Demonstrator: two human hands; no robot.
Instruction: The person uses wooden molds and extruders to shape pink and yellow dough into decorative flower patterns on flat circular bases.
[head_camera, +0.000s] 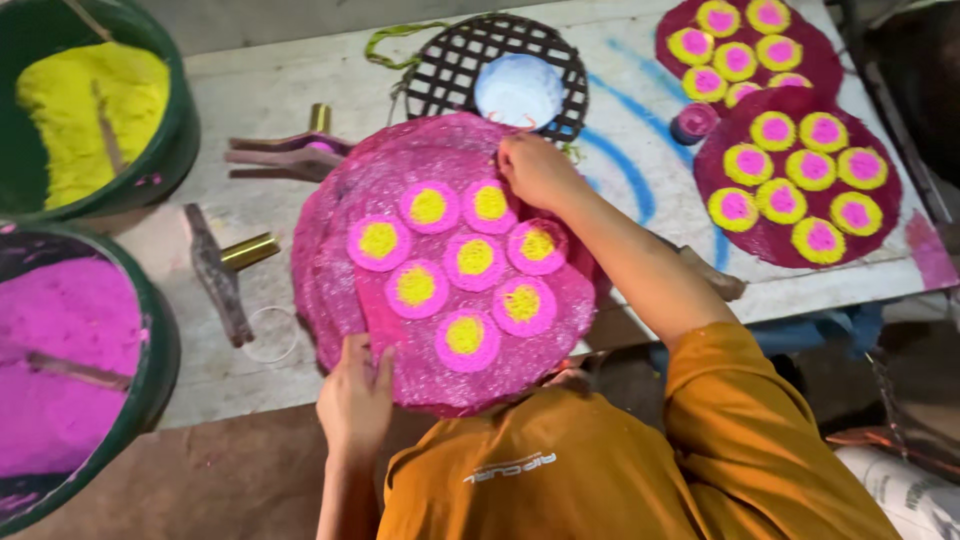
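Note:
A round pink disc (400, 200) with several pink-and-yellow circles lies on top of a stack of similar pink discs on the worktable. My left hand (355, 392) holds its near edge, thumb on top. At the far edge, my right hand (535, 170) pinches the disc with its fingers curled. My orange sleeves and shirt fill the bottom of the view.
Two dark red discs (800, 175) with yellow-and-pink circles lie at the right. Green tubs of yellow powder (95, 100) and pink powder (65, 350) stand at the left. Two wooden tools with brass tubes (225, 265), a wire ring, a black lattice mat (450, 70) with a white bowl (518, 90) and a small pink cup (692, 122) are nearby.

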